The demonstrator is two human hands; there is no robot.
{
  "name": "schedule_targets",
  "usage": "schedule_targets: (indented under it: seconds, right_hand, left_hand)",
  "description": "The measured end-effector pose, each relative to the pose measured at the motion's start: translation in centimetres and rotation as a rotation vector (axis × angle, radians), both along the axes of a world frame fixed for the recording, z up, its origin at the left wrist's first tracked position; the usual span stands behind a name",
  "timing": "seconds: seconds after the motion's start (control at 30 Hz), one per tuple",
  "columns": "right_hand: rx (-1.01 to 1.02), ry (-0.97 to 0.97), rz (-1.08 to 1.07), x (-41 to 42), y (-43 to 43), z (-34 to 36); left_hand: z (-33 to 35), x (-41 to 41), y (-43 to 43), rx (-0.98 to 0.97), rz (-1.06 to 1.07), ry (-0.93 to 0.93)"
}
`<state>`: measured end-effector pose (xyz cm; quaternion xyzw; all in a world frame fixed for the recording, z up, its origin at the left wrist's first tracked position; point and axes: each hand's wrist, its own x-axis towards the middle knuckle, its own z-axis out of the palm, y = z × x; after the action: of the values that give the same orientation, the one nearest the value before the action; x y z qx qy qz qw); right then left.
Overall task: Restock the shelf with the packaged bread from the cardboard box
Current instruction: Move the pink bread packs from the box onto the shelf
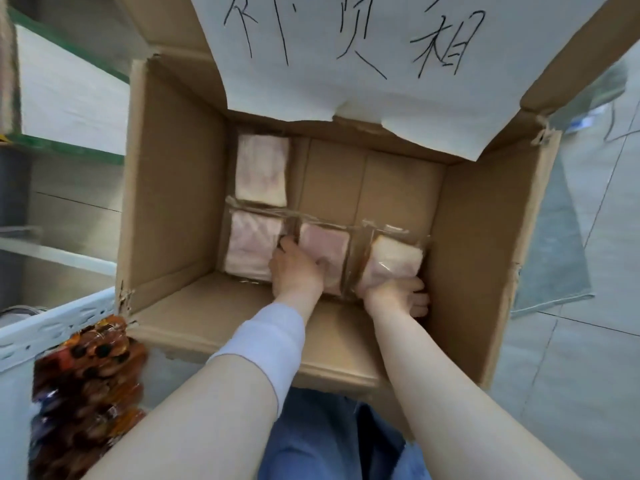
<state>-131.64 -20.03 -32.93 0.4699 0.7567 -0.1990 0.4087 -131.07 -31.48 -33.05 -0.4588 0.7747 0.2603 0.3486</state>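
Inside, left hand (298, 268) presses glossy-wrapped square bread (323, 247); right hand (398, 292) cups another (394, 259).

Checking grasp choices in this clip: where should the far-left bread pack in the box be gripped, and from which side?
Take the far-left bread pack from above, by its right and near edges. It lies flat against the cardboard box wall, with bare floor on its right.
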Motion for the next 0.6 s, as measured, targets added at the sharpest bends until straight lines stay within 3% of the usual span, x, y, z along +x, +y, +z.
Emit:
schedule_targets:
  seconds: [0.13, 0.37, 0.6]
  right_hand:
    - [-0.001, -0.001, 0.027, -0.3, 1.3, 0.4]
    - [-0.088, -0.006, 0.295, -0.5, 2.2, 3.9]
    - [-0.270, 0.308, 0.129, -0.9, 3.8, 10.3]
  left_hand:
    - [0.0, -0.2, -1.3, -0.008, -0.067, -0.021]
    - [1.2, -0.7, -2.5, 0.105, -0.133, 0.101]
    - [7.9, 0.3, -3.0, 0.163, 0.230, 0.502]
